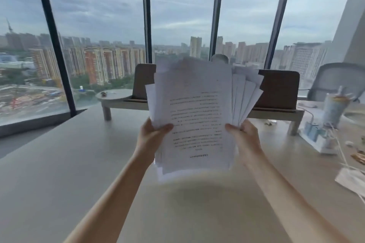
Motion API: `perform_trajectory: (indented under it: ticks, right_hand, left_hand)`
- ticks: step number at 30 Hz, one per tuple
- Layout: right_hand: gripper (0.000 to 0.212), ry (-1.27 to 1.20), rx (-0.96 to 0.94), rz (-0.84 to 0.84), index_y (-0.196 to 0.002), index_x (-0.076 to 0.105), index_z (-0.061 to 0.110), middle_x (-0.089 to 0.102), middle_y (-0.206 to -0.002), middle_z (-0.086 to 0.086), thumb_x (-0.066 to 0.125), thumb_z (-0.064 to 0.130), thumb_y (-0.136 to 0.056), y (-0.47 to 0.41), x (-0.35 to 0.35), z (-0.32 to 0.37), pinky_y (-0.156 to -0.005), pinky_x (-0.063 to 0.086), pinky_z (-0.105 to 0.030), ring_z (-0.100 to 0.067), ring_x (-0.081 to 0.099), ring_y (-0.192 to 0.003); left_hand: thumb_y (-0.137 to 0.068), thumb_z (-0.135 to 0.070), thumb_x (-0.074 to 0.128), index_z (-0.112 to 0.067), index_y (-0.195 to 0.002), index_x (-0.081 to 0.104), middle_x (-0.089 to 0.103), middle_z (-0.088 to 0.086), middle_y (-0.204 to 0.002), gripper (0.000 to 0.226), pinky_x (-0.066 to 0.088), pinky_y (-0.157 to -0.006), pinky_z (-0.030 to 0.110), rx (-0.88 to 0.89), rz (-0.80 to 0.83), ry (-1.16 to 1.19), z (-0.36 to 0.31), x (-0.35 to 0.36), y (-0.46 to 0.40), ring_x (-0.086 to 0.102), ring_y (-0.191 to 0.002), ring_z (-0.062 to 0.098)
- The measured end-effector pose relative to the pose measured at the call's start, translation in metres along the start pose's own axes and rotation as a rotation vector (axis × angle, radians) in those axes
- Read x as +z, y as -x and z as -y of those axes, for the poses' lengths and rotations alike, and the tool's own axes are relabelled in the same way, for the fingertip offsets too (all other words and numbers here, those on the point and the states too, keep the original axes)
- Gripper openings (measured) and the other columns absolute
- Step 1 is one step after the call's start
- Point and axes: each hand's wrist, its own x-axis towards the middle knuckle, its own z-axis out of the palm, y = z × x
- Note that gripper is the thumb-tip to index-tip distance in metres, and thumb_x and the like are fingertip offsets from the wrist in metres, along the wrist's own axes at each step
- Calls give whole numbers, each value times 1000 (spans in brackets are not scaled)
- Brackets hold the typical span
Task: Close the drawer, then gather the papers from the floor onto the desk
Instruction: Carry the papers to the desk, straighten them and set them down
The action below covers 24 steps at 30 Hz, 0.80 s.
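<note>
A loose, fanned stack of white printed papers (pixel 194 116) stands upright above the pale desk (pixel 79 163), its lower edge just over the desktop. My left hand (pixel 153 134) grips the stack's left edge, thumb on the front sheet. My right hand (pixel 244 136) grips the right edge the same way. Several sheets splay out to the upper right. The drawer and the floor are out of view.
A low monitor riser (pixel 118 102) with a dark panel (pixel 278 89) stands at the desk's back. At the right sit a tumbler (pixel 335 110), a power strip with cables (pixel 320 140), a face mask (pixel 351 179) and a grey chair (pixel 339 79). Tall windows lie behind.
</note>
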Motion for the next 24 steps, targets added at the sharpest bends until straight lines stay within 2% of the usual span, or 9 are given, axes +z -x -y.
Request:
perform_trajectory:
  ticks: [3, 6, 7, 12, 14, 19, 21, 24]
  right_hand:
    - [22, -5, 15, 8, -105, 67, 11, 77, -100, -6, 65, -1, -87, -20, 2, -24, -79, 60, -36, -22, 74, -91]
    - [23, -33, 18, 0, -87, 64, 18, 76, -83, 6, 64, -4, -88, -32, 5, -37, -71, 55, -29, -12, 72, -80]
    - [24, -46, 23, 2, -87, 64, 19, 76, -82, 6, 64, -5, -89, -33, 5, -39, -71, 54, -29, -12, 73, -80]
    - [25, -93, 41, 41, -92, 64, 18, 77, -96, -3, 61, -7, -89, -30, -1, -34, -79, 56, -38, -26, 73, -96]
    - [24, -103, 44, 63, -99, 66, 13, 77, -101, -8, 60, -8, -90, -23, -7, -27, -82, 58, -41, -26, 74, -96]
    - [29, -126, 21, 59, -118, 62, 1, 76, -109, -13, 60, -6, -90, -7, -19, -10, -79, 60, -39, -26, 75, -96]
    - [28, -121, 24, 58, -117, 63, 2, 77, -108, -12, 61, -5, -89, -2, -23, -4, -77, 59, -36, -27, 75, -97]
    - [23, -100, 38, 60, -103, 68, 11, 80, -96, -4, 61, -6, -88, 4, -27, -1, -76, 58, -37, -27, 75, -95]
  left_hand:
    - [-73, -3, 79, -5, -104, 71, 74, 16, -104, 32, 60, -82, 44, -12, 16, 9, 26, 3, -23, 70, -92, 31]
    - [-76, -1, 77, -5, -98, 72, 74, 17, -102, 23, 60, -81, 45, -19, 27, 40, 35, 3, -35, 71, -89, 31]
    - [-76, 0, 76, -4, -99, 72, 75, 17, -102, 23, 60, -82, 45, -14, 39, 52, 36, 2, -37, 71, -88, 30]
    - [-79, 2, 73, -8, -99, 71, 76, 8, -95, 22, 60, -80, 40, 2, 98, 50, 25, 3, -28, 72, -86, 25]
    - [-80, 2, 72, -9, -98, 70, 75, 6, -94, 21, 61, -79, 38, 10, 121, 38, 18, 5, -20, 71, -86, 25]
    - [-82, 2, 70, -4, -107, 68, 75, 10, -100, 26, 59, -85, 43, 56, 179, 26, 2, 10, -8, 72, -88, 23]
    - [-82, 1, 71, -2, -111, 67, 74, 12, -104, 30, 59, -86, 43, 66, 192, 23, -1, 11, -6, 71, -92, 26]
    - [-83, -2, 71, -4, -112, 69, 76, 10, -103, 29, 59, -83, 39, 54, 225, 30, 2, 13, -1, 72, -94, 27]
